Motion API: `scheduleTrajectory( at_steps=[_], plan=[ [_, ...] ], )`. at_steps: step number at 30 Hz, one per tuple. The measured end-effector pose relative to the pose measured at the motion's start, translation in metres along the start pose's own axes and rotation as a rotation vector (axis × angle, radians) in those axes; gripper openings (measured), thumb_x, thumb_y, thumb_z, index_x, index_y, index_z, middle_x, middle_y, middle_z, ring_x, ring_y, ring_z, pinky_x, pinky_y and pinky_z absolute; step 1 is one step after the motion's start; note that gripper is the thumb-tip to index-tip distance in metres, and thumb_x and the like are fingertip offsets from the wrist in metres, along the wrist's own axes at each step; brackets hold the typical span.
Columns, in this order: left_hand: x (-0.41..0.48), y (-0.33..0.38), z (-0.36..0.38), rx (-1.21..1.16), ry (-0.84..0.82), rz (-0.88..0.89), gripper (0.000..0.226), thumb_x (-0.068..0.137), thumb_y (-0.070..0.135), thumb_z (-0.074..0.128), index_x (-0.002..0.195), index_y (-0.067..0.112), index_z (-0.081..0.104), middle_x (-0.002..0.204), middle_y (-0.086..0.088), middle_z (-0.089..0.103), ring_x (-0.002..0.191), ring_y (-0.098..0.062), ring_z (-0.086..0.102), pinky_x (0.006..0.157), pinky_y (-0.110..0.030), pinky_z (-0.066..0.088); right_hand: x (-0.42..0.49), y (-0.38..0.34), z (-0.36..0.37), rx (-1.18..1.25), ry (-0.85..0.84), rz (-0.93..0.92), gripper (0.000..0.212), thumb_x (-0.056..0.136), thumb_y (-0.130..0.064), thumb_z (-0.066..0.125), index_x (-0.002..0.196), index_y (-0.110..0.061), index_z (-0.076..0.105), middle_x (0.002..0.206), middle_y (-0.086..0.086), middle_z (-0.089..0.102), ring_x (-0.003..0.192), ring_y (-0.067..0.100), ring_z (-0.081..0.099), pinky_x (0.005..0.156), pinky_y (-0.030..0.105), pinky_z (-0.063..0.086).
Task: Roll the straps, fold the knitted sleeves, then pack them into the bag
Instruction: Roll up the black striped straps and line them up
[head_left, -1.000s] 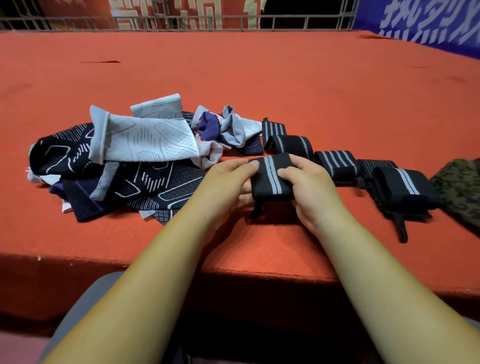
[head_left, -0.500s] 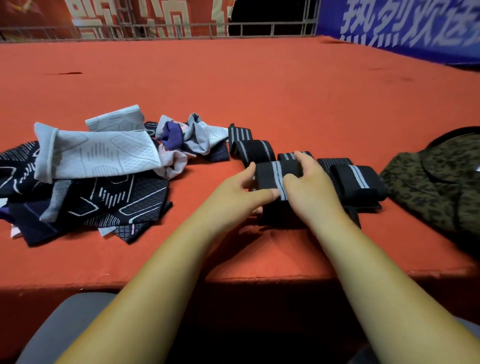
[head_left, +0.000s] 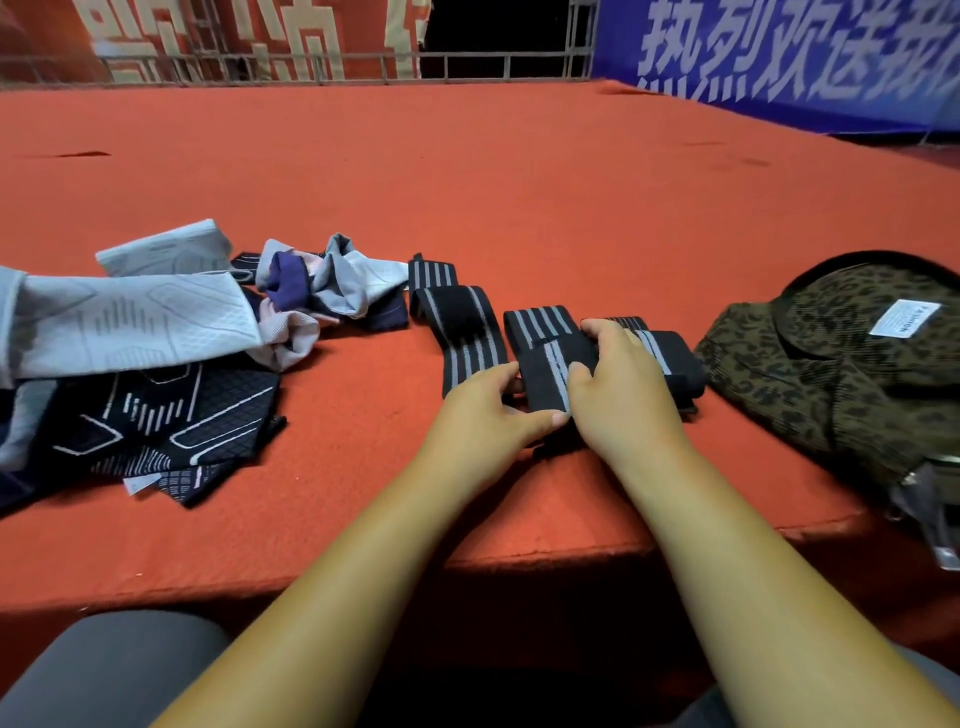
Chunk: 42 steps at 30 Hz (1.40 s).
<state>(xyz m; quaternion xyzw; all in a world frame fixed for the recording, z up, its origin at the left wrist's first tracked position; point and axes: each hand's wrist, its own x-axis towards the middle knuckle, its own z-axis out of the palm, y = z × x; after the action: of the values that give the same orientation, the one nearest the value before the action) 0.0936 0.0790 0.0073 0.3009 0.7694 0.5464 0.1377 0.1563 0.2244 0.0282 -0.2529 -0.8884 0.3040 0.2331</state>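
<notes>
Now left hand (head_left: 483, 415), right hand (head_left: 626, 402) both grip rolled strap (head_left: 545, 376); stripes point away, axis crosswise.

A wide table (head_left: 519, 182) covered with orange-red felt cloth fills most of the view, and its front edge (head_left: 311, 587) falls into shadow. The cloth has a few small dark marks (head_left: 83, 154) at the far left. Along the far edge stands a grey metal railing (head_left: 311, 67). Behind it hangs a red banner (head_left: 260, 31) with large pale characters, then a dark opening (head_left: 498, 26). At the right is a blue banner (head_left: 779, 52) with white characters. The light is soft and even.
</notes>
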Motion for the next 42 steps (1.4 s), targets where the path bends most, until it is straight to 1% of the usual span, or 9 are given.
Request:
scheduleTrajectory(
  at_steps=[9,14,17,22,24,26,31,37,42],
  plan=[
    [-0.001,0.006,0.002,-0.099,0.065,0.026,0.048,0.088,0.014,0.085,0.129,0.036,0.072,0.114,0.020,0.077,0.077,-0.013,0.076,0.077,-0.037,0.067,0.003,-0.004,-0.006,0.046,0.054,-0.013,0.051,0.105,-0.011,0.055,0.156,-0.014,0.052,0.155,0.004,0.056,0.145,0.020,0.047,0.110,0.021,0.031],
    [0.004,0.015,0.009,-0.119,0.069,0.034,0.047,0.086,0.018,0.086,0.124,0.040,0.071,0.118,0.017,0.076,0.087,-0.027,0.078,0.077,-0.053,0.067,0.005,-0.002,-0.017,0.092,0.103,-0.008,0.051,0.103,-0.012,0.054,0.154,-0.015,0.057,0.154,0.002,0.057,0.143,0.020,0.050,0.114,0.024,0.033],
    [0.011,0.021,0.013,-0.089,0.103,0.053,0.054,0.076,0.032,0.083,0.128,0.041,0.070,0.119,0.018,0.076,0.089,-0.022,0.079,0.087,-0.051,0.065,0.006,-0.004,-0.023,0.195,0.131,-0.003,0.051,0.098,-0.009,0.055,0.149,-0.017,0.061,0.149,0.000,0.057,0.134,0.015,0.058,0.108,0.019,0.038],
    [0.044,0.043,0.015,-0.159,0.102,0.092,0.068,0.081,0.014,0.090,0.143,0.028,0.064,0.125,0.012,0.075,0.098,-0.002,0.076,0.091,-0.029,0.061,0.019,-0.008,-0.055,0.387,0.200,0.073,0.037,0.087,-0.009,0.056,0.117,-0.024,0.070,0.125,-0.004,0.061,0.108,0.011,0.068,0.103,0.036,0.055],
    [0.060,0.053,0.015,-0.217,0.045,0.083,0.077,0.079,0.018,0.093,0.147,0.032,0.061,0.131,0.009,0.074,0.111,-0.001,0.074,0.098,-0.034,0.061,0.027,-0.005,-0.067,0.426,0.212,0.104,0.039,0.082,-0.014,0.055,0.113,-0.029,0.072,0.123,-0.006,0.068,0.108,0.009,0.069,0.102,0.039,0.057],
    [0.074,0.062,0.015,-0.295,-0.017,0.044,0.078,0.081,0.015,0.091,0.149,0.034,0.059,0.124,0.002,0.079,0.113,-0.015,0.076,0.100,-0.045,0.062,0.036,0.000,-0.074,0.482,0.231,0.137,0.043,0.079,-0.018,0.054,0.115,-0.032,0.073,0.122,-0.008,0.072,0.107,0.006,0.072,0.099,0.042,0.060],
    [0.108,0.074,0.022,-0.331,-0.036,-0.001,0.076,0.085,0.013,0.090,0.151,0.028,0.056,0.109,-0.003,0.082,0.101,-0.021,0.080,0.093,-0.045,0.063,0.055,0.013,-0.074,0.506,0.247,0.173,0.044,0.095,-0.007,0.053,0.129,-0.029,0.071,0.103,-0.028,0.071,0.089,-0.020,0.065,0.079,0.006,0.050],
    [0.139,0.065,0.046,-0.186,-0.001,-0.063,0.090,0.085,0.013,0.090,0.160,0.032,0.042,0.106,-0.003,0.080,0.097,-0.021,0.079,0.095,-0.045,0.063,0.080,0.032,-0.063,0.486,0.175,0.249,0.067,0.096,-0.006,0.044,0.161,-0.022,0.045,0.152,-0.007,0.061,0.135,0.010,0.059,0.115,0.034,0.047],
    [0.152,0.049,0.059,0.067,0.001,-0.034,0.059,0.092,0.024,0.084,0.146,0.034,0.061,0.112,-0.004,0.077,0.095,-0.023,0.075,0.085,-0.035,0.062,0.092,0.048,-0.054,0.363,0.075,0.290,0.063,0.094,-0.002,0.044,0.153,-0.020,0.057,0.148,0.001,0.065,0.131,0.022,0.063,0.095,0.027,0.046]
  ],
)
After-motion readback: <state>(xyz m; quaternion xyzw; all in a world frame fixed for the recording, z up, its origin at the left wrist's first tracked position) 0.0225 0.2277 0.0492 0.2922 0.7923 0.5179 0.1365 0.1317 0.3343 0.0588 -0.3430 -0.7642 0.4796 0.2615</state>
